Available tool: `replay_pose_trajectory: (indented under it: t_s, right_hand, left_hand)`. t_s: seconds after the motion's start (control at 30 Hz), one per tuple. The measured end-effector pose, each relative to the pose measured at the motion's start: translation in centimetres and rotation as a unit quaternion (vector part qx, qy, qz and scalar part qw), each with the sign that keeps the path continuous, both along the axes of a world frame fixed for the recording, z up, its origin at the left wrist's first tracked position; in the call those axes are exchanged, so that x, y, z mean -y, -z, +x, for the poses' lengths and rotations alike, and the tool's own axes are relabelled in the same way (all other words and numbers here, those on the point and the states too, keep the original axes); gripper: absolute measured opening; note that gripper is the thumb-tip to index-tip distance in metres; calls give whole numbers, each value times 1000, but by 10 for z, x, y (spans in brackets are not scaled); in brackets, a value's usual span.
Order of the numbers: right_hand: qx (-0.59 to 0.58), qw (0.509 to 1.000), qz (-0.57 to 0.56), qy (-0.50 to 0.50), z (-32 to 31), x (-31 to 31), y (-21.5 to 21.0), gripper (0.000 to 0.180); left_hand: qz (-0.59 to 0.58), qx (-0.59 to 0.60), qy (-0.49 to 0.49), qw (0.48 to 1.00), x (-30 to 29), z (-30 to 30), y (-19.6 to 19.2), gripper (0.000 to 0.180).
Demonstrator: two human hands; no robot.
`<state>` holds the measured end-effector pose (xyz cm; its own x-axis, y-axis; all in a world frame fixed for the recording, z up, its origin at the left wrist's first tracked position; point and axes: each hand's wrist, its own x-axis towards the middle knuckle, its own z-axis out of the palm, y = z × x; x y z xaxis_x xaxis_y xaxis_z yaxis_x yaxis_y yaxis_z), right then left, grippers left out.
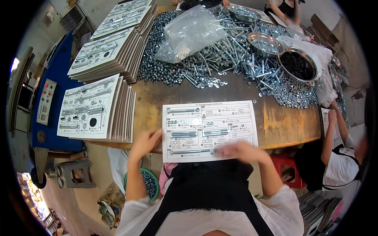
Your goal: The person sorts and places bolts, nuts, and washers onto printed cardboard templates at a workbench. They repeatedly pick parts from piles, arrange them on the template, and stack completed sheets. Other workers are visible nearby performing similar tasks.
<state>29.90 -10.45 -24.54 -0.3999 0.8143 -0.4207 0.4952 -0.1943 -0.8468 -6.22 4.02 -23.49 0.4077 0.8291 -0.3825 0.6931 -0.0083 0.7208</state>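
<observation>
Your left hand (147,141), loosely curled, was at the left edge of the printed card (199,137), mid-frame; your right hand (241,152), blurred, was over its lower right part. Whether either gripped it, I couldn't tell. Bolts (236,49) lay heaped at upper centre.

White rectangular printed card (252,118), face up, between left hand (147,142) and right hand (239,151); silver bolts (184,134) in side-by-side sets, right of left hand; dark nuts (172,122) near left fingertips.
</observation>
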Motion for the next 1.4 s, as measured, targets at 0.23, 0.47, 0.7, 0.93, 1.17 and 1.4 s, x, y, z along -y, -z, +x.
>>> replay_pose_trajectory:
  t_s: [0.23,0.47,0.7,0.93,1.17,1.4]
  right_hand:
    - [163,833,335,409,25,-246,93,22]
    - [271,803,325,419,6,-283,92,23]
    - [259,845,250,395,13,-279,80,19]
    - [-164,899,225,340,58,-231,85,24]
    - [2,886,295,357,87,-99,47,23]
    - [192,876,357,261,87,-30,64,16]
  left_hand:
    - [353,-41,41,934,-144,186,86,25]
    - [491,-152,142,846,-160,177,101,20]
    - [545,-146,328,758,-186,166,82,20]
    - [637,-6,380,671,-185,158,96,19]
    - [507,171,217,816,-88,206,60,14]
    - [346,100,264,895,-8,214,87,13]
